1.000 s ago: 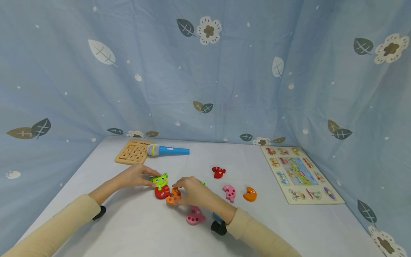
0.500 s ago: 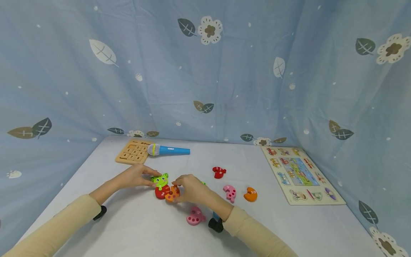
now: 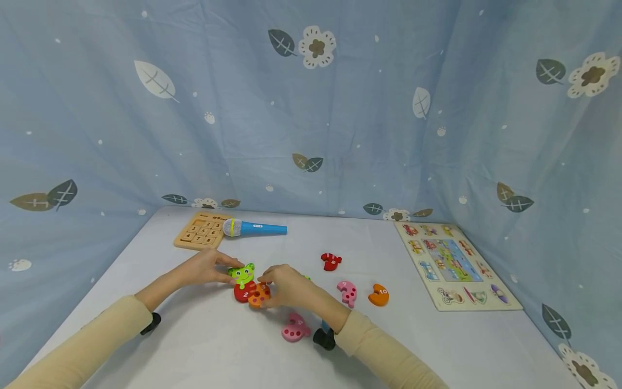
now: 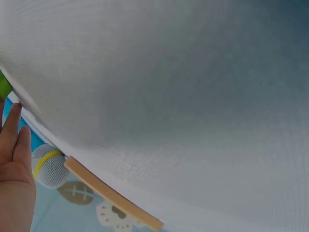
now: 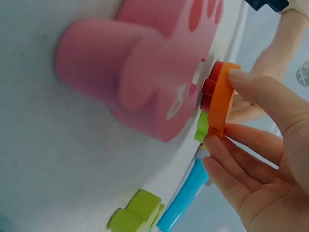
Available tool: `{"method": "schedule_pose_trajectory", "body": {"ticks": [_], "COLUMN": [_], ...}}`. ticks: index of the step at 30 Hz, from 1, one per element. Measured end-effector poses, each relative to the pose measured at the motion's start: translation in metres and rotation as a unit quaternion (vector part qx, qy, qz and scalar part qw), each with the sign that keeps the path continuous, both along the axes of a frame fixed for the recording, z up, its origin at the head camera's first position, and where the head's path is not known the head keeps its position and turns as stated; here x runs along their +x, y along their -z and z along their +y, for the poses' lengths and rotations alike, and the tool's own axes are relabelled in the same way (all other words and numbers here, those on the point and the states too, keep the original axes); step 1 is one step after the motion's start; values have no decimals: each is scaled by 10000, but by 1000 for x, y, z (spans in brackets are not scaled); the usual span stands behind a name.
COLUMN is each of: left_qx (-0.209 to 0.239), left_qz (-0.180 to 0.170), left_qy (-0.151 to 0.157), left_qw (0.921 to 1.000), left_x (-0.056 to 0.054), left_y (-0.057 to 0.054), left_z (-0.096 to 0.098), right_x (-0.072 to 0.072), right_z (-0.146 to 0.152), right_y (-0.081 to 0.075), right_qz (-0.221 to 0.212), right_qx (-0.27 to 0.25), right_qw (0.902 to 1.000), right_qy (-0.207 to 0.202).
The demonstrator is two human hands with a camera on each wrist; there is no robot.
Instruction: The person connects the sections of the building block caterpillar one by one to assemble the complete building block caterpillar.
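Observation:
My left hand (image 3: 206, 267) pinches the left side of a green, smiling animal-head puzzle piece (image 3: 243, 276). Joined below the head is a red puzzle piece (image 3: 241, 294) numbered 2. Between thumb and fingertips, my right hand (image 3: 288, 286) holds an orange, dotted puzzle piece (image 3: 258, 299), its left edge against the red one. The right wrist view has the orange piece (image 5: 222, 99) upright in the pinch, with the red piece (image 5: 208, 92) right behind it. Only a sliver of the green head (image 4: 5, 87) enters the left wrist view, beside the fingers.
A pink piece (image 3: 293, 329) lies nearest me; a green piece (image 5: 140, 212) and a blue piece (image 3: 326, 326) are partly hidden by my right arm. Red (image 3: 331, 262), pink (image 3: 347, 292) and orange (image 3: 378, 295) pieces lie right. Behind are a number board (image 3: 184, 241), toy microphone (image 3: 262, 229) and picture puzzle (image 3: 486, 298).
My right hand has slid the orange piece slightly left, closing the gap to the red piece. The left hand stays in place on the green head.

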State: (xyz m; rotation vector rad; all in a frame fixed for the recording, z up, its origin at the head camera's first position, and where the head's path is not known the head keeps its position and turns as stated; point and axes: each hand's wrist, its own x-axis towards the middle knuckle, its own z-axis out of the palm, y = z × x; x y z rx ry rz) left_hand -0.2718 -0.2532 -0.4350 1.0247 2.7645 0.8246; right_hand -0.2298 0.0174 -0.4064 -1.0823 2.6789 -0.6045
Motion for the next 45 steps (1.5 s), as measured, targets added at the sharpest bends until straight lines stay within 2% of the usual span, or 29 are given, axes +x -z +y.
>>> {"method": "schedule_pose_trajectory", "body": {"ticks": [11, 20, 29, 38, 45], "left_qx": [14, 55, -6, 14, -34], "left_qz": [-25, 6, -2, 174, 156], "left_qy": [-8, -40, -85, -66, -198], "left_qw": [10000, 10000, 10000, 9998, 9997], "left_x": [1, 2, 2, 3, 10], "left_y": [0, 1, -1, -1, -1], "left_z": [-1, -1, 1, 3, 1], "right_x": [-1, -2, -5, -6, -2], "right_z": [-6, -8, -6, -2, 5], "right_y": [-1, 4, 5, 9, 7], "right_qz": [266, 496, 265, 141, 286], "right_qx": [324, 481, 359, 158, -135], "right_qw": [9990, 9971, 9987, 9997, 9993], "right_qy": [-157, -328, -249, -140, -180]}}
